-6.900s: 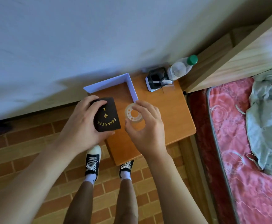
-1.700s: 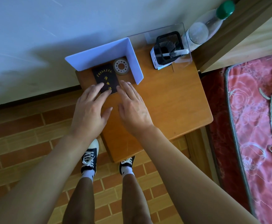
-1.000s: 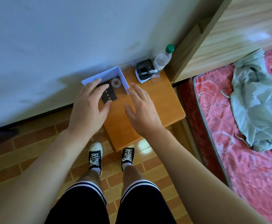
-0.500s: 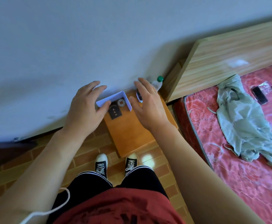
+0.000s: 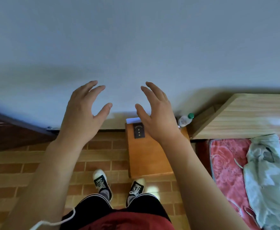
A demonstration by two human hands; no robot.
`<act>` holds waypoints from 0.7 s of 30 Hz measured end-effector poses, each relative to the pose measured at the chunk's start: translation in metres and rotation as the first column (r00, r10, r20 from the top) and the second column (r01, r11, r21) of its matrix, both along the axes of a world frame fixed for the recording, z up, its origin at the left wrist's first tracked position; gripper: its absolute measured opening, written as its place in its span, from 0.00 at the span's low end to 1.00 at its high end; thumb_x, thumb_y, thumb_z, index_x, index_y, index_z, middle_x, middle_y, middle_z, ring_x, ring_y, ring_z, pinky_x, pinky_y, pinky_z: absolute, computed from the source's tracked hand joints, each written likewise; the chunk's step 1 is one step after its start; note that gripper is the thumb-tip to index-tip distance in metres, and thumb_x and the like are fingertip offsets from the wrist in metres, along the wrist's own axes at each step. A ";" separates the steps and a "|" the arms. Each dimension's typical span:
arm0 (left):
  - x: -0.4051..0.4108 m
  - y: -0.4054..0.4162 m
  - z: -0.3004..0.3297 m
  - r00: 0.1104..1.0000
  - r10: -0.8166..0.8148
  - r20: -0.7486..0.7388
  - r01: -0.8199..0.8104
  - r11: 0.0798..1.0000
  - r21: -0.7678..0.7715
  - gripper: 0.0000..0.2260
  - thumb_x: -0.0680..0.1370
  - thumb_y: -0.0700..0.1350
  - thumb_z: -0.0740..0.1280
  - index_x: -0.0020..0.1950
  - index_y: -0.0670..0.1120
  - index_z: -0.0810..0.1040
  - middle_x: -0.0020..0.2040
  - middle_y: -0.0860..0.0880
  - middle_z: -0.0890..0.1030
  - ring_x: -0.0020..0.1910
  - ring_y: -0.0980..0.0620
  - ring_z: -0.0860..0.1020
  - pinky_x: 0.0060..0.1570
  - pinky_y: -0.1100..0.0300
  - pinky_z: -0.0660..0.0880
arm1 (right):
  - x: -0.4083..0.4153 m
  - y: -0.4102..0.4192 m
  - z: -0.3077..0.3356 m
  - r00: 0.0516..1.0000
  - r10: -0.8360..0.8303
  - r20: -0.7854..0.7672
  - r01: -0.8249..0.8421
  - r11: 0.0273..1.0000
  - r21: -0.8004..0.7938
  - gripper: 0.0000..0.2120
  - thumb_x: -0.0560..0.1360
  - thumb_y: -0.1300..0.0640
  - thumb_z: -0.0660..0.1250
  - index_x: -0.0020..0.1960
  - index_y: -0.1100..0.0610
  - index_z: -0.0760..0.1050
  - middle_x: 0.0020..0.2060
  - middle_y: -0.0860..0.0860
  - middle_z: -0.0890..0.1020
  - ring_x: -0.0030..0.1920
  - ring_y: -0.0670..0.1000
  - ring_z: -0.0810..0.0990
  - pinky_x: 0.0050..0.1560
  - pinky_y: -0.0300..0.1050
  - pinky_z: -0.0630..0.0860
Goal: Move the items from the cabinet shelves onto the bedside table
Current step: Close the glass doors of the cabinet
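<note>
- On the table (image 5: 150, 161), at 12 o'clock from the feet, a dark booklet (image 5: 139, 132) lies flat near the far edge, just in front of a white divider (image 5: 133, 120); the divider's remainder is hidden behind the right hand.
- Left hand (image 5: 82, 115): raised in front of the wall at 11 o'clock, fingers spread and slightly bent, holding nothing.
- Right hand (image 5: 159, 117): raised at 1 o'clock above the table's far end, fingers spread, thumb out, holding nothing. It touches neither booklet nor table, as far as the view shows.
- Bottle (image 5: 185, 120): clear, green cap, at the table's far right corner, at 1 o'clock, beside the headboard (image 5: 245, 117).
- The cabinet is not in view; whether items remain on its shelves cannot be told.
- Handling, by judgement: the booklet looks thin, light and fairly stiff; lying flat, it is best lifted by sliding a fingertip under one long edge, then pinching across the cover. The bottle, if full, would be heavier and liable to tip; grip it round the body, not the cap.
- Edges: the wall bounds the table at 12 o'clock and the bed (image 5: 227, 171) at 3 o'clock; access is from 6 and 9 o'clock.
- Room: the near half of the tabletop shows bare wood and can take further items.
</note>
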State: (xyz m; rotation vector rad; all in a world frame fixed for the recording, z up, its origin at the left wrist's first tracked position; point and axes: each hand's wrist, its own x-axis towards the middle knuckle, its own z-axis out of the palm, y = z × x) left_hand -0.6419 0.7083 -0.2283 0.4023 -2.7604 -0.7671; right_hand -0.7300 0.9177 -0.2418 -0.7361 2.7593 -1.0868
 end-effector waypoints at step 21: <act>0.282 -0.147 0.101 0.893 0.396 -0.215 -0.414 0.909 -0.047 0.27 0.80 0.59 0.65 0.76 0.46 0.75 0.78 0.47 0.70 0.77 0.44 0.66 0.74 0.40 0.68 | 0.178 -0.179 0.120 0.901 0.382 -0.206 -0.386 0.922 0.022 0.29 0.83 0.43 0.64 0.80 0.52 0.67 0.82 0.48 0.63 0.82 0.52 0.59 0.80 0.53 0.59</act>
